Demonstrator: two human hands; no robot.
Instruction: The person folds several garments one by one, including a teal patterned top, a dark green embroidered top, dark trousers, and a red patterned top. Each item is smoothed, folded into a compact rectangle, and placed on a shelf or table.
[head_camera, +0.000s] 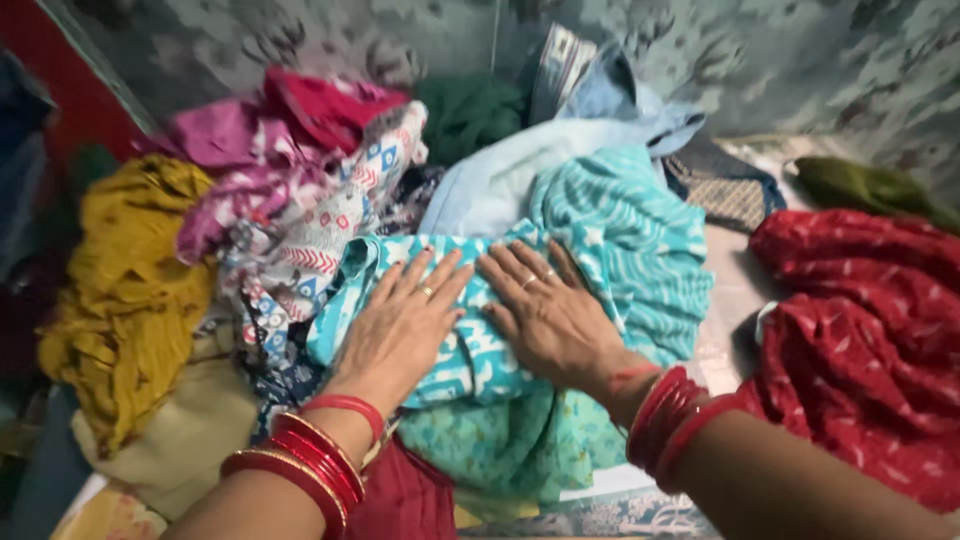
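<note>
Turquoise printed cloth (560, 300), at the centre of the view, lies partly gathered beneath both our hands. Our left hand (405, 320) rests flat on it with fingers spread and extended, gripping nothing; a ring shows on one finger and red bangles (310, 460) circle the wrist. Our right hand (545, 315) lies just beside the left, at 3 o'clock from it, likewise flat and open, palm pressed to the fabric, closed on nothing. We judge the cloth to be at an early stage of smoothing or folding: one band under the palms is flattened, while the portion toward 1 o'clock and the hem toward 6 o'clock remain rumpled, and no clean fold edge is visible.

Around the cloth the heap appears unsorted. At 9 o'clock sits a mustard-yellow garment (125, 290); at 11 o'clock, a pink and magenta bundle (260, 150) touching a white patterned cloth (330, 220); at 12 o'clock, a pale blue fabric (540, 160) and a dark green piece (465, 110); at 3 o'clock, a red speckled cloth (860, 330), apart from the turquoise one. We see no finished stack in the frame, so most of the work seems left.
</note>
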